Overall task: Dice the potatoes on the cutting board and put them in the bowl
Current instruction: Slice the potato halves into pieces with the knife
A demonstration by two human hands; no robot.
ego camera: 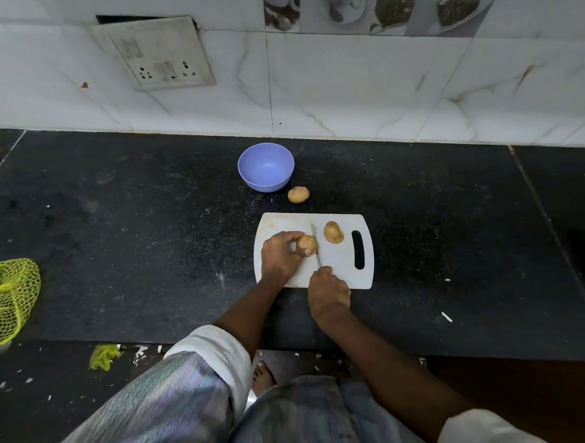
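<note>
- A potato half point(306, 244) lies on the white cutting board point(341, 273), gripped by the left hand point(280, 256).
- The right hand point(328, 292) clasps a knife point(315, 244), its blade just beside that half.
- The other half point(333, 232) sits nearby on the board.
- A whole potato point(298, 194) rests on the dark counter point(147, 247) beside the blue bowl point(265, 167).
</note>
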